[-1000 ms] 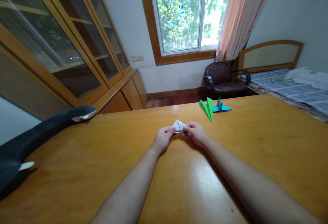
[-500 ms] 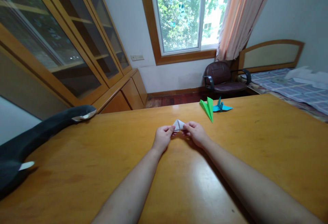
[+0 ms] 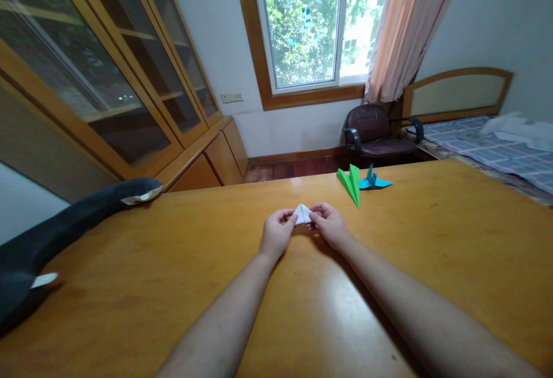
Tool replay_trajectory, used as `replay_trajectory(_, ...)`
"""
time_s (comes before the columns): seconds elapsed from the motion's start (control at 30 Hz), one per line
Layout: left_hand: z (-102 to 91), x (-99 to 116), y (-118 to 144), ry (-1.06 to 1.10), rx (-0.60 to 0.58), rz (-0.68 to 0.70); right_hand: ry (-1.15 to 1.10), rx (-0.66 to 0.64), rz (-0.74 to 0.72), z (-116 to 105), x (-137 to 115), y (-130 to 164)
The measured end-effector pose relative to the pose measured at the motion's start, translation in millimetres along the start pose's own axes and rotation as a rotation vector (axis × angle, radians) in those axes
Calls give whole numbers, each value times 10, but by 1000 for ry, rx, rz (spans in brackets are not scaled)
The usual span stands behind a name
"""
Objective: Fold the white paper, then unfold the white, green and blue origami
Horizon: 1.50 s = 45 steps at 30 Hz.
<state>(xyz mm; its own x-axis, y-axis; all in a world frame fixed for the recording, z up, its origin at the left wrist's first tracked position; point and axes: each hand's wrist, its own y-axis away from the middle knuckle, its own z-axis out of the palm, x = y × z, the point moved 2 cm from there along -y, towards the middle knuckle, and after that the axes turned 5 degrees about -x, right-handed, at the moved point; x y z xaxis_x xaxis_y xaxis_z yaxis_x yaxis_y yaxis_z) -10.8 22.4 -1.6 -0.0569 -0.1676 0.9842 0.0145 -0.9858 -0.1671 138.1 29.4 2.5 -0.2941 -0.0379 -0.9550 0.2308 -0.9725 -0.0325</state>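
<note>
Between my two hands is a small piece of folded white paper [image 3: 303, 214], triangular with its peak pointing away from me and a crease line down its middle. My left hand [image 3: 277, 231] pinches its left corner, thumb on top. At the right corner, my right hand [image 3: 329, 222] grips the paper between thumb and fingers. The fingertips beneath the paper are partly hidden. Both hands are just over the wooden table [image 3: 194, 251]. Beyond my right hand lies a green paper plane [image 3: 352, 183], and touching or close beside it sits a blue origami crane [image 3: 374, 180].
A black-and-white plush toy [image 3: 78, 216] lies along the table's left side. Past the far edge stand a glass-door cabinet [image 3: 142, 67], a brown armchair [image 3: 371, 130] beneath the window [image 3: 302, 26], and a bed with a checked cover [image 3: 510, 150].
My left hand has shifted slightly to the right, and its thumb sits differently on the corner. The folded paper has moved a little right and now faces the camera more. My right hand has barely moved.
</note>
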Motion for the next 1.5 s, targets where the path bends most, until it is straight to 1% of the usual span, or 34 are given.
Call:
replay_trajectory(0.1,-1,3,0,45,8,4,43,-22,-27,19,23,4)
replay_trajectory(0.2,2,3,2,86,-14,-12,77,-46,-51,34,25,15)
replay_trajectory(0.37,4,33,10,45,-16,-8,116,-49,-72,39,6,23)
replay_trajectory(0.53,-12,44,6,26,-3,-1,68,-38,-31,54,14,22)
replay_trajectory(0.67,-42,9,-15,55,39,-6,41,-25,44,45,37,17)
replay_trajectory(0.73,-44,-12,-23,70,51,-12,52,-15,50,30,47,8)
replay_trajectory(0.83,-23,-25,-18,115,34,-32,82,0,29,8,52,-8)
replay_trajectory(0.97,21,15,18,209,-10,-83,151,3,7,4,42,-12)
replay_trajectory(1.1,51,61,45,182,-52,-131,221,9,-5,26,21,11)
replay_trajectory(1.37,51,41,29,145,-41,-151,197,-26,30,78,9,32)
replay_trajectory(1.5,42,63,39,147,-28,-175,117,-51,60,49,22,21)
